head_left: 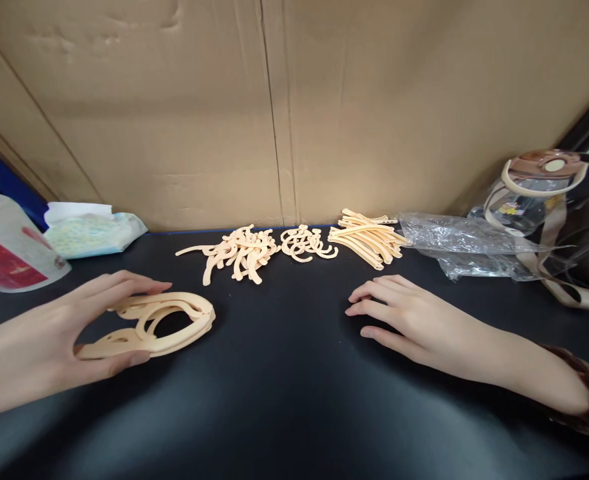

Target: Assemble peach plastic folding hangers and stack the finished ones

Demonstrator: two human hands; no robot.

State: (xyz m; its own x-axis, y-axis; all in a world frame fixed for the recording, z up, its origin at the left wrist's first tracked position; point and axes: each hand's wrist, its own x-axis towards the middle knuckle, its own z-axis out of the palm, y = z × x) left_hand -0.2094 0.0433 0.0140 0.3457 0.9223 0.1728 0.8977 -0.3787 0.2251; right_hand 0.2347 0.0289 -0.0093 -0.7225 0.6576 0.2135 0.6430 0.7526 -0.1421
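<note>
My left hand (pixel 89 320) is wrapped around a small stack of cream plastic folding clothes hangers (pixel 201 313) at the left of the black tabletop, thumb on the near side and fingers on the far side. My right hand (pixel 399 317) hovers over or rests on the table at the right, fingers slightly curled and apart, with nothing in it. Between and beyond the hands lie three heaps of cream plastic pieces: curved hanger arms (pixel 247 250), small hooks (pixel 307 243) and slim straight bars (pixel 367 237).
A cardboard wall (pixel 294 113) closes off the back. At left stand a white and red cup (pixel 14 247) and a pack of tissues (pixel 94 233). Clear plastic bags (pixel 474 243) and a strapped drink bottle (pixel 529 200) are at right.
</note>
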